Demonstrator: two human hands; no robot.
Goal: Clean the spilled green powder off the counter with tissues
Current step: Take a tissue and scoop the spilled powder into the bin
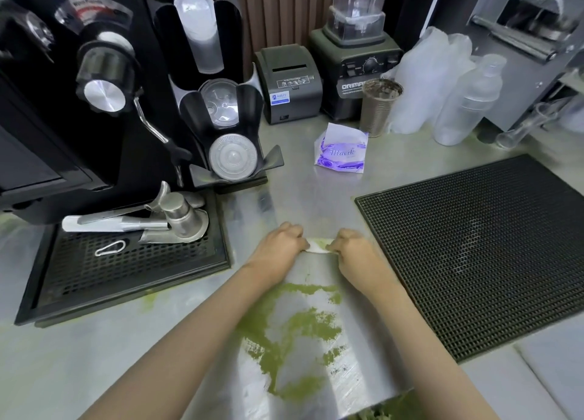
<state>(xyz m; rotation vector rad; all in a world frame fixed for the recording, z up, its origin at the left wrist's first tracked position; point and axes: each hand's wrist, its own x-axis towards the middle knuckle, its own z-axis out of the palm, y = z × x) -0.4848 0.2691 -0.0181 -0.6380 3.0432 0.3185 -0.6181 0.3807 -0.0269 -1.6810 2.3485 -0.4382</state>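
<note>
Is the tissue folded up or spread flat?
Folded up: the tissue is a small white roll pinched between the left hand and right hand.

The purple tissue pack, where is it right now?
In the head view the purple tissue pack lies on the counter, right of centre, just in front of the metal cup and the blender.

One tissue [316,248], one tissue pack [341,150], one blender [355,59], one receipt printer [289,85], one rubber mat [474,249]
</note>
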